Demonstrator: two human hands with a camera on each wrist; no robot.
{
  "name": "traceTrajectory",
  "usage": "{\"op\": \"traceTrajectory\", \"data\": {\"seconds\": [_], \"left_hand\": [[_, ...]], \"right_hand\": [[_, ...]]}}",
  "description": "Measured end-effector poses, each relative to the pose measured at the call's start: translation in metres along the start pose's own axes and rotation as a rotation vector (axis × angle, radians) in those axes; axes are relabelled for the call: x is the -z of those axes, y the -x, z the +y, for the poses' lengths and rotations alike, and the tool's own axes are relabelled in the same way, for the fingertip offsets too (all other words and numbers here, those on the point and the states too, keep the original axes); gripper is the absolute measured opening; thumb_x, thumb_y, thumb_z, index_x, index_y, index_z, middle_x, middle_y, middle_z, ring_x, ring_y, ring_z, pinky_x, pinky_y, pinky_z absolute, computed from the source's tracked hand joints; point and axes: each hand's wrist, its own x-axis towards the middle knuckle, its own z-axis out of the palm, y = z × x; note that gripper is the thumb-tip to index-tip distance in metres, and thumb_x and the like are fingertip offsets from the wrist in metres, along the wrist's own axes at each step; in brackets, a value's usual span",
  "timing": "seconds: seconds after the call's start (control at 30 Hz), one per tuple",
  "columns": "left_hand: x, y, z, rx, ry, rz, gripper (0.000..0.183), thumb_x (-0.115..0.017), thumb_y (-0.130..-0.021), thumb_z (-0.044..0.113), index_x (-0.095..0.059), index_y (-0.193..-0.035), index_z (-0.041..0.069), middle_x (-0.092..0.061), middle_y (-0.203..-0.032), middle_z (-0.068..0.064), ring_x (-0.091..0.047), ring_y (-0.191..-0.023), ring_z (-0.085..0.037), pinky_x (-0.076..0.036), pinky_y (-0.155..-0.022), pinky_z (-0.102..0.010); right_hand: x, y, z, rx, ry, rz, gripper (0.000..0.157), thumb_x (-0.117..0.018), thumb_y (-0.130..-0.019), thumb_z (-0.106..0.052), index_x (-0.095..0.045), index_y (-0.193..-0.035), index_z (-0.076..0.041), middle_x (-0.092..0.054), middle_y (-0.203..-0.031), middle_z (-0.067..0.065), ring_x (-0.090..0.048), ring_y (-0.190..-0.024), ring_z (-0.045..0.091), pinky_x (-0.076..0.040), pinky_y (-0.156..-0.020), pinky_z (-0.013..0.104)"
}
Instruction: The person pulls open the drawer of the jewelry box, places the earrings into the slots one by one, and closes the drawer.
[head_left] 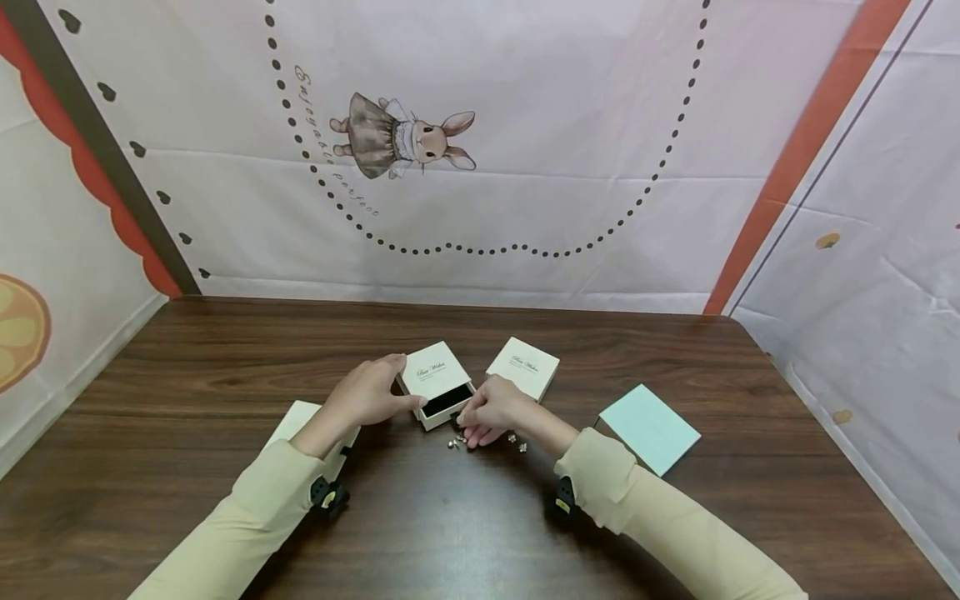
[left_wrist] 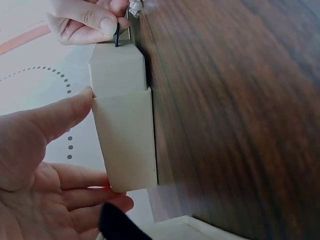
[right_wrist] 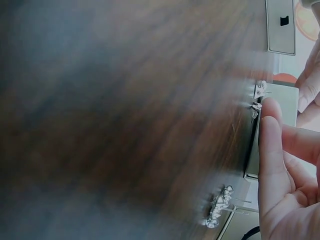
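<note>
Sleeve braced, tab pinched

Gripping a cream, square cardboard drawer box (head_left: 433, 367) with the left hand (head_left: 366, 392), thumb and fingers spread around its sleeve, presumably to steady it on the dark, wood-grained table (head_left: 405, 517). Pinching its black, thin, flexible pull tab (left_wrist: 117, 36) between the right hand's (head_left: 491, 412) closed thumb and fingertips, likely for purchase. Partly slid out, exposing dark lining. Near small, sparkling earrings (right_wrist: 217, 207) with slender metal posts, loose on smooth wood.
</note>
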Motion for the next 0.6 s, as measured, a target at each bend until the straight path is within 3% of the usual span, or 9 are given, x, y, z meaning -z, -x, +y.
{"op": "traceTrajectory", "data": {"seconds": [0.6], "left_hand": [[0.0011, -0.002, 0.005, 0.035, 0.004, -0.003, 0.074, -0.065, -0.079, 0.04, -0.04, -0.132, -0.007, -0.041, -0.136, -0.023, -0.043, -0.121, -0.039, -0.038, -0.094, -0.051]], "right_hand": [[0.0013, 0.0067, 0.0018, 0.004, 0.047, 0.0, 0.012, -0.062, -0.083, -0.006, -0.07, -0.08, 0.003, -0.066, -0.061, 0.012, -0.061, -0.049, 0.01, -0.053, -0.053, 0.027]]}}
